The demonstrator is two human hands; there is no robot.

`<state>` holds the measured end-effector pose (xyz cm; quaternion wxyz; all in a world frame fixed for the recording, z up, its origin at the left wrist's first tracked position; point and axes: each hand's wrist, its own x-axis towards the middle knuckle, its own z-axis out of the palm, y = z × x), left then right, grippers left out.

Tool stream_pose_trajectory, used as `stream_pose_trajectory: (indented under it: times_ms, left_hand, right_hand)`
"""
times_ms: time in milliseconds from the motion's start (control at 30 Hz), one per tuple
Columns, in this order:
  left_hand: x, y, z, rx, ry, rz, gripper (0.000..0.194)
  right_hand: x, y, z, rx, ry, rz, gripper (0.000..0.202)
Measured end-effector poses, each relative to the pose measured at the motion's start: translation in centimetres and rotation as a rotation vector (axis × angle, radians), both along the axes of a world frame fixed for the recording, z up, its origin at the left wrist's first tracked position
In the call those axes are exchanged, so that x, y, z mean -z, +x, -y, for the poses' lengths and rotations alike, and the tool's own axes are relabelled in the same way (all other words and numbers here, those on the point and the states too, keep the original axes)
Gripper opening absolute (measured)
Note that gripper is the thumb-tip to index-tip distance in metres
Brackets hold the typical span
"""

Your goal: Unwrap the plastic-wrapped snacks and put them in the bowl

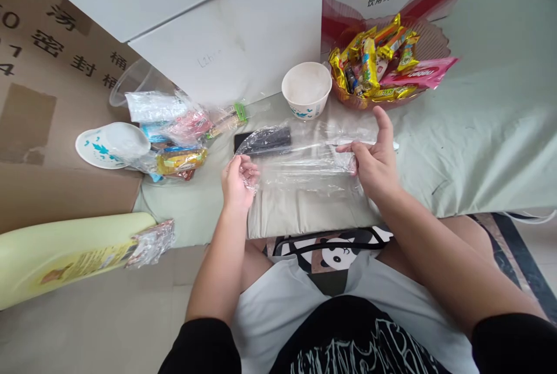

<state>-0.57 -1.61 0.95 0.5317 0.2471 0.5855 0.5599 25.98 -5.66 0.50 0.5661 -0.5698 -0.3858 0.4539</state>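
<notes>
Clear plastic film [300, 168] stretches between my two hands, low over the green cloth. Its left end is pinched in the curled fingers of my left hand [240, 181]. At its right end is my right hand [378, 159], index finger raised and the other fingers closed on the film. Behind the film lies a dark phone [265, 141], partly seen through it. A white paper cup [306, 89] with a blue-green pattern stands just beyond.
A pink-tinted bowl [437, 43] of wrapped snacks stands at the back right. To the left are a tipped cup [104, 148], wrapped items [180, 159] and a cardboard box [56, 90]. A yellow bottle [73, 246] lies at the lower left; white boxes [243, 37] stand behind.
</notes>
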Motion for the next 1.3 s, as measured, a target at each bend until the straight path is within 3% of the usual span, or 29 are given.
stream_pose_trajectory:
  times_ms: [100, 233, 367, 467, 533, 700, 800, 933, 1067, 1133, 1200, 1300]
  left_hand:
    - [0.1, -0.3, -0.3, -0.063, -0.018, -0.038, 0.03]
    - [-0.2, -0.5, 0.1, -0.022, 0.058, -0.062, 0.028]
    - [-0.5, -0.6, 1.0, 0.276, 0.104, -0.022, 0.085]
    - [-0.5, -0.7, 1.3, 0.459, 0.053, 0.032, 0.075]
    - [-0.4, -0.8, 1.2, 0.445, 0.074, 0.071, 0.062]
    - [-0.2, -1.0, 0.9, 0.281, 0.135, 0.039, 0.056]
    - [-0.1, -0.9, 0.7, 0.187, 0.155, -0.042, 0.047]
    - [0.0, -1.2, 0.3, 0.136, 0.199, -0.07, 0.017]
    - [0.5, -1.8, 0.2, 0.171, 0.249, -0.182, 0.023]
    - [1.0, -2.1, 0.2, 0.191, 0.262, -0.288, 0.038]
    - [1.3, -2.3, 0.3, 0.197, 0.264, -0.397, 0.042]
    - [1.4, -2.5, 0.4, 0.183, 0.265, -0.538, 0.026]
  right_hand:
    - [0.4, 0.3, -0.2, 0.068, 0.009, 0.03, 0.042]
    - [0.6, 0.5, -0.4, 0.095, 0.055, 0.01, 0.009]
    - [0.3, 0.9, -0.3, -0.159, 0.131, 0.104, 0.015]
    - [0.2, 1.1, -0.2, -0.326, 0.08, 0.229, 0.032]
    - [0.3, 1.2, -0.1, -0.367, 0.055, 0.291, 0.033]
    - [0.5, 1.2, -0.2, -0.397, 0.035, 0.362, 0.028]
    - [0.3, 1.2, -0.3, -0.315, 0.047, 0.384, 0.028]
    - [0.2, 1.6, -0.4, -0.119, 0.011, 0.325, 0.022]
    - [0.7, 2.2, -0.7, -0.046, 0.083, 0.25, 0.035]
    - [0.9, 2.4, -0.7, -0.032, 0.106, 0.337, 0.036]
    - [0.9, 2.6, -0.7, 0.004, 0.103, 0.488, 0.021]
    - [0.6, 2.7, -0.6, 0.119, 0.184, 0.702, 0.01]
